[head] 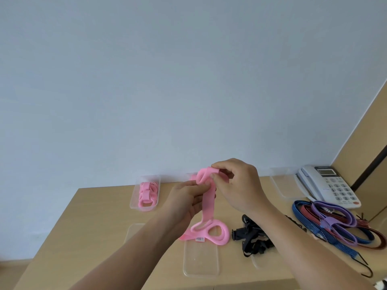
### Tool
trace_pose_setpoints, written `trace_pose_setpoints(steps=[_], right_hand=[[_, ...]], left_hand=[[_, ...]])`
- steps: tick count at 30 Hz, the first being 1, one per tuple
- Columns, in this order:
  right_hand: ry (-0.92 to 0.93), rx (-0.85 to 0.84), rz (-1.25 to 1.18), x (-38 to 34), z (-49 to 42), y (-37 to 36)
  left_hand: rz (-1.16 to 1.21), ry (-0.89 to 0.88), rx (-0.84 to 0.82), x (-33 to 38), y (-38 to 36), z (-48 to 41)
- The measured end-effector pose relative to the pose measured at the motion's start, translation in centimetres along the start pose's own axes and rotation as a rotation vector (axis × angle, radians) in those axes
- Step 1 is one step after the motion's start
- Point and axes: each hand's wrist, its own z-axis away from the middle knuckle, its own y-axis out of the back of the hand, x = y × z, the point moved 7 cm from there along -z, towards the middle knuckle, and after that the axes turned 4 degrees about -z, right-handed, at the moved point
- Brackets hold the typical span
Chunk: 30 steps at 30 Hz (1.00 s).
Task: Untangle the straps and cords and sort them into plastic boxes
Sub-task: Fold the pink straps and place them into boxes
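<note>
Currently: left hand (185, 198) and right hand (237, 185) are pinching the pink strap (209, 198) at its top fold.
It is hanging lengthwise toward 6 o'clock; the box (133, 198) is sitting at 9 o'clock, nearer the left.

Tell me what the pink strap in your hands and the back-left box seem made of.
The pink strap: soft flat fabric webbing, perhaps elastic, matte; it folds and loops limply. The box: clear glossy plastic; the pink straps inside show through its wall.
</note>
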Motion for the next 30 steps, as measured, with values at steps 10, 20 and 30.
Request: trace_pose_setpoints(steps=[10, 20, 30], right_hand=[[-0.027, 0.042, -0.003, 1.0, 1.5, 0.1], [0.264, 0.151, 0.100, -0.7, 2.9, 0.2], [0.089, -0.030, 0.082, -0.5, 2.2, -0.8]], left_hand=[[-0.013, 0.087, 0.050, -0.8, -0.4, 0.5], [-0.133, -0.055, -0.038, 0.7, -0.7, 0.9], [-0.209, -0.123, -0.066, 1.4, 1.2, 0.1]])
